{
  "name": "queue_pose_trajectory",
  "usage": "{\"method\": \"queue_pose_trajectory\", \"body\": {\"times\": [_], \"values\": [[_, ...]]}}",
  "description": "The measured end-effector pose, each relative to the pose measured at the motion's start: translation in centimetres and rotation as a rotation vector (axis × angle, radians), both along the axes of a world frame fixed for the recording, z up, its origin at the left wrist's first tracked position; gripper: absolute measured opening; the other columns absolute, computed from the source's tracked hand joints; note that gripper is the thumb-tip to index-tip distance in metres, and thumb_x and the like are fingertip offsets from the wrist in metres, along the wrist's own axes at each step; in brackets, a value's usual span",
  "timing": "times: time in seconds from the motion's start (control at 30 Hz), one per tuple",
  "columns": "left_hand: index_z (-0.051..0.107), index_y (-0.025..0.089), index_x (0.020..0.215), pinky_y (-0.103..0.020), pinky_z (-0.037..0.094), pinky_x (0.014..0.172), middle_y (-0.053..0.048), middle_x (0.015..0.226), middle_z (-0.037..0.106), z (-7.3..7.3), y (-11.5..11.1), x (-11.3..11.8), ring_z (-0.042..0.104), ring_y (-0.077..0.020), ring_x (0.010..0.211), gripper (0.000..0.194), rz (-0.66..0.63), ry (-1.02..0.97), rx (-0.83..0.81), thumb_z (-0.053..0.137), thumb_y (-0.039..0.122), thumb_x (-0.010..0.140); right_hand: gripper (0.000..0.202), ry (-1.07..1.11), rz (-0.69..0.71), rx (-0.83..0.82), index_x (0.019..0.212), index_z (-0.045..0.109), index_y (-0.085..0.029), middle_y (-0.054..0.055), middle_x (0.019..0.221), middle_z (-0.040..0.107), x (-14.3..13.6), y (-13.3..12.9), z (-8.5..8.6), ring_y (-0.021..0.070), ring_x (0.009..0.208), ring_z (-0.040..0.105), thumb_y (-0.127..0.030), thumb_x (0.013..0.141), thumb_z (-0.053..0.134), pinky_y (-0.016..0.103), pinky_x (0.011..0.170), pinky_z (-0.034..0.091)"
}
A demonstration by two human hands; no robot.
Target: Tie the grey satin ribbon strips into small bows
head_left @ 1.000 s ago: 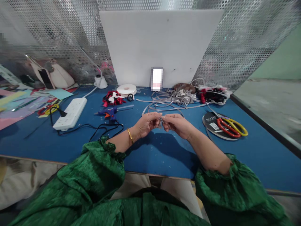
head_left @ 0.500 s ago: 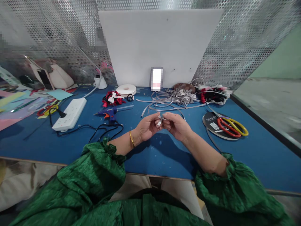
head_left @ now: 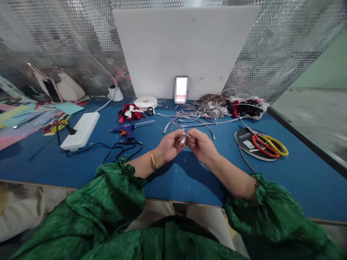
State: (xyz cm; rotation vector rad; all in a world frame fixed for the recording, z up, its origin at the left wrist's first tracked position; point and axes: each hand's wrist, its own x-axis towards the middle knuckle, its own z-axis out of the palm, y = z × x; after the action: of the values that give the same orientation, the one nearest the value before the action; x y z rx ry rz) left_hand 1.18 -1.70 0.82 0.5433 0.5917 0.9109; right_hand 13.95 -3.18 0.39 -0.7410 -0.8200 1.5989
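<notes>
"Fingers of your left hand [head_left: 169, 147] and right hand [head_left: 202, 145], they clamp what?"

"One small silvery piece [head_left: 183, 140]; you pinch it between both hands, above the counter [head_left: 176, 177], so both sides have support."

The sleeves [head_left: 114, 198] are crinkled green cloth with a soft sheen. A smooth, shiny gold-coloured metal bangle [head_left: 153, 159] circles the left wrist. The power strip [head_left: 80, 130] looks like smooth white plastic, the glue gun [head_left: 126, 130] blue plastic; the perforated screen [head_left: 100, 32] has a metallic shine.
</notes>
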Motion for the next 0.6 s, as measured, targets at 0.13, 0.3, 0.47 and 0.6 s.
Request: {"method": "queue_pose_trajectory", "body": {"times": [0.13,0.3,0.47,0.6], "values": [[0.052,0.015,0.066,-0.022,0.036,0.057,0.005,0.059,0.045,0.09,-0.17,-0.12,0.042,-0.0061,0.055,0.027,0.045,0.117,0.227,0.072,0.031,0.074,0.033,-0.009,0.022,-0.049,0.058,0.043,-0.020,-0.007,0.053,0.032,0.38,0.11,0.38,0.0075,0.047,0.028,-0.031,0.072,0.070,0.024,0.049,0.031],[0.053,0.015,0.067,-0.022,0.033,0.061,0.001,0.083,0.062,-0.07,0.29,-0.39,0.045,-0.0062,0.065,0.026,0.198,0.363,0.470,0.077,0.024,0.062,0.030,-0.104,-0.006,-0.011,0.064,0.050,-0.018,-0.007,0.055,0.030,0.69,0.12,0.67,0.0069,0.048,0.023,-0.036,0.073,0.072,0.024,0.045,0.021],[0.055,0.016,0.068,-0.026,0.038,0.074,-0.001,0.080,0.065,0.06,0.44,-0.51,0.052,-0.0107,0.075,0.025,0.261,0.477,0.594,0.077,0.027,0.064,0.037,-0.108,0.014,-0.010,0.059,0.045,-0.019,-0.007,0.056,0.028,0.73,0.16,0.61,0.0070,0.048,0.023,-0.039,0.072,0.073,0.025,0.046,0.022],[0.059,0.015,0.069,-0.025,0.037,0.072,0.002,0.070,0.059,0.14,0.55,-0.62,0.049,-0.0101,0.071,0.023,0.267,0.509,0.597,0.077,0.029,0.065,0.044,-0.105,0.011,-0.010,0.056,0.038,-0.020,-0.007,0.055,0.028,0.92,0.31,0.67,0.0073,0.048,0.023,-0.040,0.073,0.072,0.026,0.046,0.023]]}}
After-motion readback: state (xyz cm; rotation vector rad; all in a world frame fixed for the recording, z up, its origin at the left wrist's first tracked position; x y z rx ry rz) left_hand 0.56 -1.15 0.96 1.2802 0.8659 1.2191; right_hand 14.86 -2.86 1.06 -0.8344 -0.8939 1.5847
